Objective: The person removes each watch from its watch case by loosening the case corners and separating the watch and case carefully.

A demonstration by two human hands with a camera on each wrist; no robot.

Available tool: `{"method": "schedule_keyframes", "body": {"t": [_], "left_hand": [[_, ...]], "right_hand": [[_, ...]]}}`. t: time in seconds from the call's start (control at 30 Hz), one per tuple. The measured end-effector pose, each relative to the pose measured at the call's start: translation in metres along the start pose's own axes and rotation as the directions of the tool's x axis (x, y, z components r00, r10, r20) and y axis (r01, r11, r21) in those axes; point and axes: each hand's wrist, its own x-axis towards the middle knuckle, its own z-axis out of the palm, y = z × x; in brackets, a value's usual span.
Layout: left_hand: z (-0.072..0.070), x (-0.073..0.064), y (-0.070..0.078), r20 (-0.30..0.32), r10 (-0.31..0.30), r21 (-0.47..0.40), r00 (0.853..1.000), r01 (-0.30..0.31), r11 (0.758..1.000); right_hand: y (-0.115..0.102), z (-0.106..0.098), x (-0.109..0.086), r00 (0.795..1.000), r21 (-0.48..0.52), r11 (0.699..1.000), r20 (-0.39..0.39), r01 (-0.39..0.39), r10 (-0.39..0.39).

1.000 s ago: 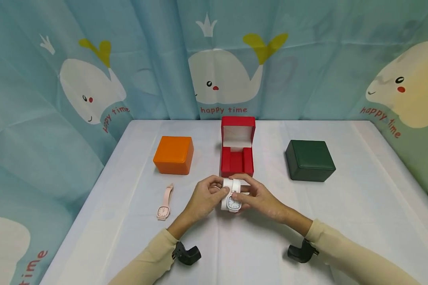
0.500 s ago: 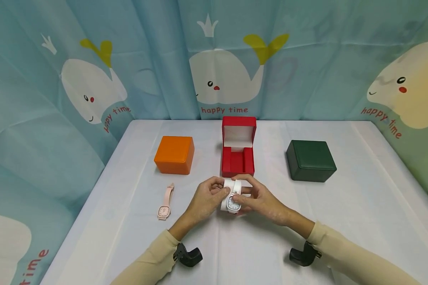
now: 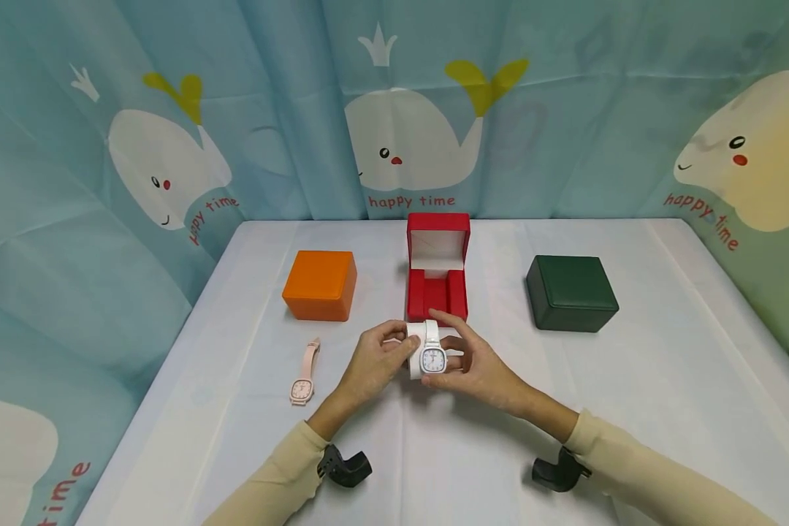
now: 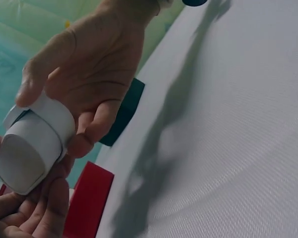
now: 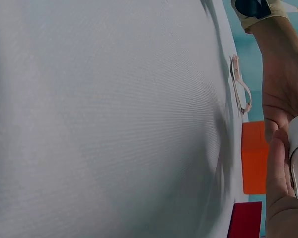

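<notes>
A white wristwatch [image 3: 433,359] is wrapped round a white watch cushion [image 3: 416,352], both held off the table just in front of an open red watch box [image 3: 418,294]. My left hand [image 3: 376,363] pinches the cushion's left end, thumb on top. From the other side, my right hand [image 3: 483,371] holds the watch between the thumb at its lower edge and the fingers beyond the strap. The dial faces up in the head view. In the left wrist view the cushion's rounded end [image 4: 21,163] shows between both hands; the right wrist view cuts it off at the edge.
A closed orange box [image 3: 320,285] stands left of the red one, a closed dark green box [image 3: 573,294] to its right. On the white tablecloth [image 3: 237,438] lies a pink watch [image 3: 303,383], left of my left hand. A patterned curtain [image 3: 289,109] hangs behind the table.
The watch and cushion have risen slightly in view, and the dial now sits straighter. My right thumb has slid from the dial down to its lower edge.
</notes>
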Motion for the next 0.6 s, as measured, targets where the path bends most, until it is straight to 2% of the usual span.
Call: {"method": "schedule_keyframes", "body": {"t": [0.2,0.6], "left_hand": [[-0.0001,-0.001,-0.0011,0.062,-0.024,-0.022,0.998,0.025,0.999],[0.0017,0.0001,-0.0033,-0.012,-0.016,-0.063,1.0,0.016,0.998]], "right_hand": [[-0.0002,0.0011,-0.0009,1.0,-0.051,0.999,0.019,0.01,-0.009],[-0.0015,0.0013,-0.0005,1.0,-0.001,1.0,0.009,-0.015,0.015]]}}
